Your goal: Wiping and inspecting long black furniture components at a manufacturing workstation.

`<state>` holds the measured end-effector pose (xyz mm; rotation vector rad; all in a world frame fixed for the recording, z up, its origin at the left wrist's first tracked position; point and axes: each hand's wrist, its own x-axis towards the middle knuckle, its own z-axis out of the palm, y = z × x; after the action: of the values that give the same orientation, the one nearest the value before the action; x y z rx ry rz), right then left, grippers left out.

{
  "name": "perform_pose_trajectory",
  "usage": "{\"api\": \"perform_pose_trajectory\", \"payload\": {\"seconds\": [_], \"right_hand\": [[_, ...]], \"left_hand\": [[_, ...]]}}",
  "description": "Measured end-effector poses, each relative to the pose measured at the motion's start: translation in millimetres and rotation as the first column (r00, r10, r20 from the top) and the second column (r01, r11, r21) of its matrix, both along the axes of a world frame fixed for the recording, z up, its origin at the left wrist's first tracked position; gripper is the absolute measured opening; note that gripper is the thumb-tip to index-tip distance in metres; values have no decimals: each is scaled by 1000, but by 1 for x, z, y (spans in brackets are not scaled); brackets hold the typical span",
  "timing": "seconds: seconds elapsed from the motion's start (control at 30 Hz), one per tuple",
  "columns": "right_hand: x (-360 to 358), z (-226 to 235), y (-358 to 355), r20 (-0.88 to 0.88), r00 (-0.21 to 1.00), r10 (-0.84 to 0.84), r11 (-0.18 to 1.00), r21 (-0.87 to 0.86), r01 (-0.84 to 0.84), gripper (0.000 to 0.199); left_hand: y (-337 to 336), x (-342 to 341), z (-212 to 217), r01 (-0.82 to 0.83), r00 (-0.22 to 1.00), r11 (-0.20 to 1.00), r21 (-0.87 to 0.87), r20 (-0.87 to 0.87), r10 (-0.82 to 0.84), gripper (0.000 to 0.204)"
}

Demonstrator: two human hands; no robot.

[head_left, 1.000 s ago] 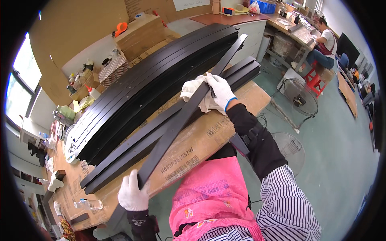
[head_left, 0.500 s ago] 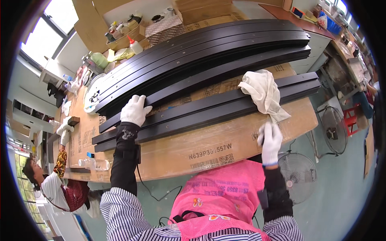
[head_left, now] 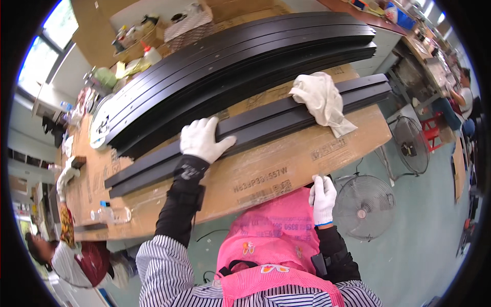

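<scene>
My left hand (head_left: pixel 200 140), in a white glove, lies with fingers spread over a pair of long black bars (head_left: pixel 266 118) side by side on the cardboard-covered table. A crumpled white cloth (head_left: pixel 319 102) is draped over the right part of these bars, with neither hand on it. My right hand (head_left: pixel 323 200), also white-gloved, is off the table's near edge, in front of the pink apron (head_left: pixel 276 230). Its fingers are bent and pressed together; whatever they hold, if anything, is too small to make out. Behind the pair lies a larger stack of black bars (head_left: pixel 240 51).
A glue bottle with a red tip (head_left: pixel 151 53) stands behind the stack. At left, a clear plastic bottle (head_left: pixel 117 215) lies near the edge, and a co-worker's gloved hand (head_left: pixel 67 176) touches a dark block. Floor fans (head_left: pixel 363 207) stand at right.
My left hand has moved right, off the rear bar and onto the front pair. The rear bar now lies closer against the stack. My right hand has drawn back from the cloth, toward me.
</scene>
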<state>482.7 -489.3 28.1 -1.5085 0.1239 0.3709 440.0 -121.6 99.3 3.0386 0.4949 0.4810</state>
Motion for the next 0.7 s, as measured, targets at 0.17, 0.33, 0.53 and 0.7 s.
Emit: {"api": "perform_pose_trajectory", "payload": {"seconds": [0.17,0.33,0.53,0.7], "right_hand": [[41,30,36,610,768,193,943,-332,27,17],[210,66,73,895,188,405,790,-446,421,41],[277,11,88,756,452,473,664,-643,380,49],[290,24,47,819,569,-72,881,-215,422,49]], "left_hand": [[6,-2,-19,-39,995,999,4,93,39,48],[-1,9,-11,27,996,999,-34,81,-24,47],[-9,19,-6,64,996,998,25,57,-66,49],[-37,19,6,150,965,988,44,213,-156,50]]}}
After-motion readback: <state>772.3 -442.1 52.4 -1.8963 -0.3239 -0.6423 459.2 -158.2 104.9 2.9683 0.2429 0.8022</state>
